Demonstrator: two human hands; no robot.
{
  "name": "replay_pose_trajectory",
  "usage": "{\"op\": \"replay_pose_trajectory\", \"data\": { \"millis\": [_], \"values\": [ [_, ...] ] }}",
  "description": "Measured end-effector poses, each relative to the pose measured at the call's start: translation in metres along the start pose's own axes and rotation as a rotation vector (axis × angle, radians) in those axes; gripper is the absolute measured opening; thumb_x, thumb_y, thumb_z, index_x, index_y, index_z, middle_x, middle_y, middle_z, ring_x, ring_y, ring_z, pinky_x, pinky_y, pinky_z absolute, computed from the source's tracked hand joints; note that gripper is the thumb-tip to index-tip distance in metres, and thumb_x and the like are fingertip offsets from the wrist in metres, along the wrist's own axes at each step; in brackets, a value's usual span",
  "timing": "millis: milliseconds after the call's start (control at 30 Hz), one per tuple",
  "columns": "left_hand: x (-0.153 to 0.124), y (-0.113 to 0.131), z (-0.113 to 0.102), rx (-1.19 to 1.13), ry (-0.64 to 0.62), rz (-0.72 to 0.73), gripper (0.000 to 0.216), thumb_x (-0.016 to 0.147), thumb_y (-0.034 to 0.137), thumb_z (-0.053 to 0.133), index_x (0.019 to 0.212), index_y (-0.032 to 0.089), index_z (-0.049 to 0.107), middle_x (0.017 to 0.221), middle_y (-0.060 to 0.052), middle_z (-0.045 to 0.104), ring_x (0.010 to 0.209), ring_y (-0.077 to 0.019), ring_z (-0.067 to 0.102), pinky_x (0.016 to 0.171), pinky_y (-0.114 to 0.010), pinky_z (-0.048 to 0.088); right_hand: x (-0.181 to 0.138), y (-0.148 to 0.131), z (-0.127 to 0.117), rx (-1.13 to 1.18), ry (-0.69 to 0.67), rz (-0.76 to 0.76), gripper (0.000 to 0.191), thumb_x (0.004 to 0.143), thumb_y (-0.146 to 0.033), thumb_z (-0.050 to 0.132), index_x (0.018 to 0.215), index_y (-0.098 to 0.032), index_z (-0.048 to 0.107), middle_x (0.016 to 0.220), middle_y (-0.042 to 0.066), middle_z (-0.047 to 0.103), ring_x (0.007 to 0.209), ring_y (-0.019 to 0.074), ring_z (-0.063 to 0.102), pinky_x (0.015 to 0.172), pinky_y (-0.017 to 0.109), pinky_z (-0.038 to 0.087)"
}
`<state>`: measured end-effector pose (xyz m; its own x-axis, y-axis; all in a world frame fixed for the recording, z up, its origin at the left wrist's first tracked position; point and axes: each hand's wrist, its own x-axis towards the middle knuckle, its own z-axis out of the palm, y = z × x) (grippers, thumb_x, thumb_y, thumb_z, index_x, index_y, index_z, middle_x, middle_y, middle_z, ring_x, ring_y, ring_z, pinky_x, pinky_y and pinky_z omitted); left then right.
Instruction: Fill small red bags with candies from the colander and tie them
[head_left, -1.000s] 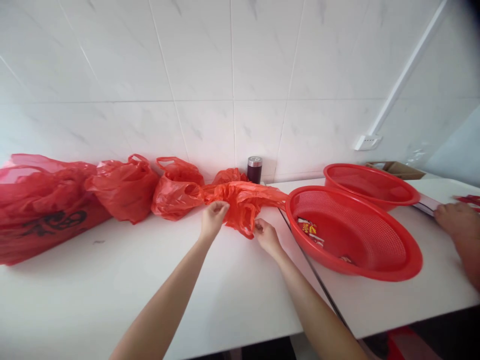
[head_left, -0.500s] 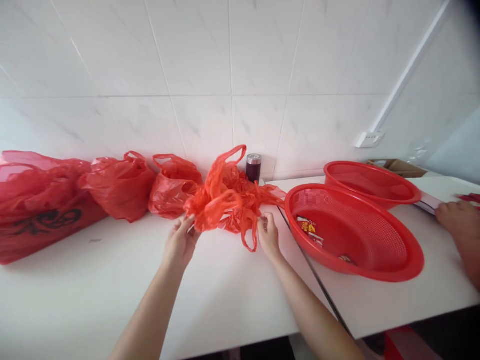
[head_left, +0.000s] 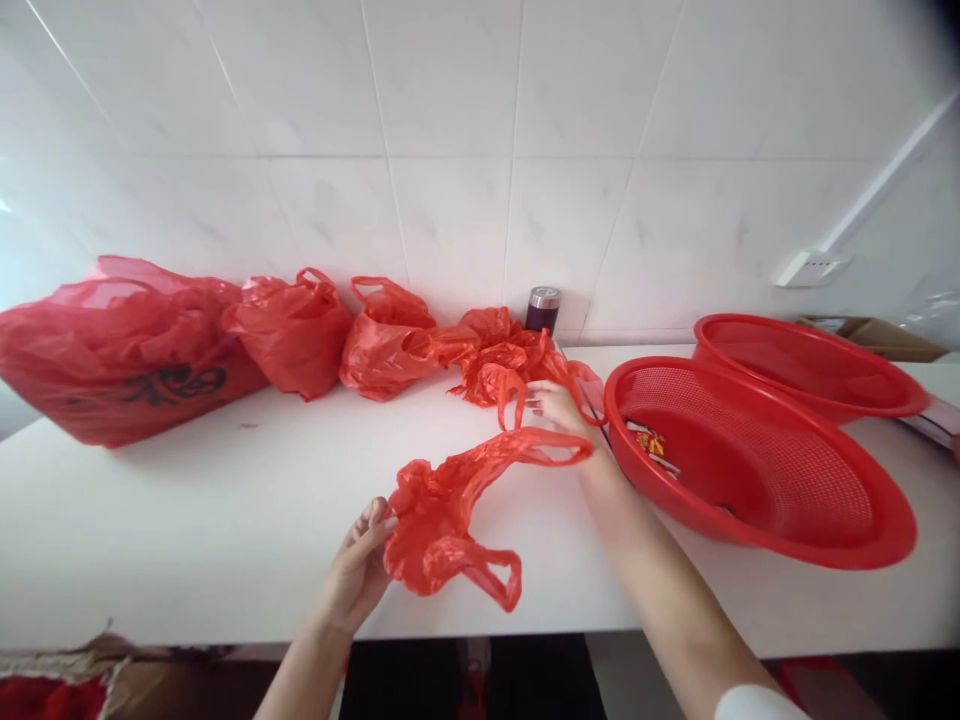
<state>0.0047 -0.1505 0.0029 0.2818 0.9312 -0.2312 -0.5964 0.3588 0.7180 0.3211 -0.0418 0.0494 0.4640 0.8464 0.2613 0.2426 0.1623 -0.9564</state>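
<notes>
My left hand (head_left: 364, 565) is closed on the gathered edge of a thin red plastic bag (head_left: 435, 520), held low over the front of the white table. Its two loop handles trail to the right, the upper one crossing before my right forearm. Farther back, my right hand (head_left: 555, 402) has its fingers stretched out beside a heap of crumpled red plastic bags (head_left: 495, 360). One loose handle of the heap lies by its fingertips; whether they touch it, I cannot tell.
Filled red bags stand along the wall, among them a large one with black print (head_left: 135, 350). A dark tumbler (head_left: 542, 310) stands behind the heap. To the right are a red perforated basin (head_left: 757, 545) with small packets inside, and another red basin (head_left: 810, 395).
My left hand has drawn one bag toward me and down, away from the heap. My right hand has moved forward to the heap. The view has shifted right.
</notes>
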Motion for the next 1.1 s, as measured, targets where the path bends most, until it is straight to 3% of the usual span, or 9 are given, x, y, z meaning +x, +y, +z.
{"op": "replay_pose_trajectory", "data": {
  "millis": [167, 300, 367, 533, 700, 767, 867, 967, 1100],
  "values": [
    [-0.003, 0.008, -0.012, 0.043, -0.013, -0.023, 0.038, 0.069, 0.017, 0.074, 0.067, 0.021, 0.036, 0.057, 0.007, 0.043, 0.048, -0.0062, 0.044, 0.046, -0.016, 0.039, -0.08, -0.028, -0.041, 0.038, -0.035, -0.044, 0.021, 0.089, -0.028, 0.044, 0.099, -0.022, 0.061, 0.086, 0.002, 0.064, 0.08, 0.0152, 0.062, 0.078, 0.033, 0.05],
    [0.0, 0.001, 0.003, 0.148, -0.035, -0.043, 0.044, 0.063, 0.024, 0.075, 0.067, 0.021, 0.032, 0.061, 0.006, 0.043, 0.05, -0.0062, 0.043, 0.048, -0.017, 0.04, -0.141, -0.036, -0.028, -0.305, -0.633, -0.412, 0.032, 0.075, -0.021, 0.061, 0.106, -0.029, 0.067, 0.127, 0.004, 0.058, 0.121, 0.0259, 0.048, 0.104, 0.044, 0.035],
    [0.003, -0.003, 0.006, 0.21, -0.027, -0.046, 0.045, 0.058, 0.028, 0.076, 0.066, 0.021, 0.032, 0.062, 0.005, 0.042, 0.049, -0.0064, 0.043, 0.047, -0.018, 0.04, -0.147, -0.025, -0.017, -0.433, -0.718, -0.429, 0.038, 0.072, -0.015, 0.061, 0.107, -0.03, 0.067, 0.135, 0.004, 0.053, 0.127, 0.0279, 0.043, 0.106, 0.046, 0.031],
    [0.02, 0.018, -0.018, 0.397, 0.184, 0.066, 0.034, 0.054, 0.024, 0.074, 0.067, 0.02, 0.043, 0.058, 0.006, 0.042, 0.044, -0.007, 0.041, 0.043, -0.02, 0.039, -0.124, -0.015, -0.022, -0.215, -0.518, -0.201, 0.034, 0.073, -0.007, 0.04, 0.095, -0.023, 0.062, 0.097, 0.002, 0.067, 0.091, 0.0178, 0.062, 0.08, 0.03, 0.047],
    [0.0, 0.033, 0.016, 0.67, 0.555, 0.608, 0.026, 0.066, 0.024, 0.071, 0.082, 0.023, 0.05, 0.095, 0.0, 0.054, 0.098, -0.0171, 0.056, 0.093, -0.034, 0.044, -0.125, -0.044, -0.025, -0.45, -0.213, -0.213, 0.035, 0.071, -0.009, 0.045, 0.101, -0.023, 0.056, 0.079, 0.0, 0.065, 0.067, 0.016, 0.058, 0.064, 0.026, 0.041],
    [-0.018, 0.014, 0.056, 1.083, 0.442, 0.965, 0.019, 0.075, 0.026, 0.067, 0.09, 0.023, 0.056, 0.117, -0.006, 0.053, 0.12, -0.0249, 0.048, 0.104, -0.045, 0.036, -0.135, -0.057, -0.013, -0.54, -0.207, -0.21, 0.039, 0.07, -0.01, 0.048, 0.106, -0.025, 0.055, 0.076, -0.002, 0.063, 0.062, 0.0155, 0.056, 0.062, 0.026, 0.039],
    [-0.025, -0.017, 0.093, 1.592, 0.222, 1.045, 0.014, 0.08, 0.027, 0.064, 0.093, 0.024, 0.064, 0.142, -0.011, 0.039, 0.134, -0.0365, 0.032, 0.105, -0.057, 0.029, -0.149, -0.075, 0.0, -0.408, -0.336, -0.2, 0.038, 0.077, -0.015, 0.05, 0.113, -0.027, 0.051, 0.077, -0.003, 0.063, 0.059, 0.0133, 0.054, 0.062, 0.025, 0.04],
    [-0.004, -0.012, 0.069, 1.794, 0.41, 0.95, 0.016, 0.084, 0.017, 0.053, 0.094, 0.021, 0.065, 0.138, -0.014, 0.047, 0.124, -0.0362, 0.045, 0.096, -0.054, 0.038, -0.154, -0.085, -0.014, -0.267, -0.597, -0.211, 0.029, 0.084, -0.022, 0.05, 0.112, -0.027, 0.056, 0.081, -0.004, 0.064, 0.06, 0.0113, 0.054, 0.063, 0.024, 0.042],
    [0.017, 0.037, 0.006, 1.837, 0.522, 0.756, 0.027, 0.084, 0.013, 0.041, 0.094, 0.017, 0.065, 0.111, -0.012, 0.065, 0.088, -0.0268, 0.063, 0.07, -0.036, 0.048, -0.145, -0.075, -0.057, -0.42, -0.959, -0.142, 0.028, 0.081, -0.016, 0.052, 0.099, -0.026, 0.07, 0.074, -0.003, 0.066, 0.06, 0.0112, 0.057, 0.062, 0.023, 0.044]
  ]
}}
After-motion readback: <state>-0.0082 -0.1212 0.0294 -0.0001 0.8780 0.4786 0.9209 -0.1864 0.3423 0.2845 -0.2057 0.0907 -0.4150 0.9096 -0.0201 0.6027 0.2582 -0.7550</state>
